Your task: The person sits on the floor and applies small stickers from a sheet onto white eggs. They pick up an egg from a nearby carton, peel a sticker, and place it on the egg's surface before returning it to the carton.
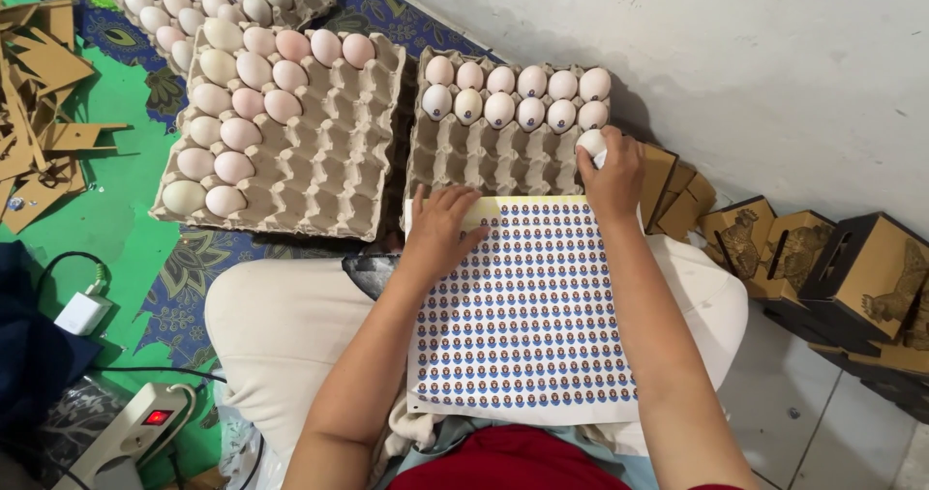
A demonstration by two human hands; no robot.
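Note:
My right hand grips a white egg at the near right corner of a grey pulp egg tray, whose two far rows hold white eggs with small round stickers. My left hand rests with fingers spread on the top edge of a sheet of small round blue stickers lying across my lap. A second egg tray to the left carries pale and pinkish eggs along its left and far sides.
A third tray of eggs sits far left at the top. Brown cardboard boxes with a hen picture line the white wall on the right. Cardboard scraps, a power strip and a white charger lie left on the green mat.

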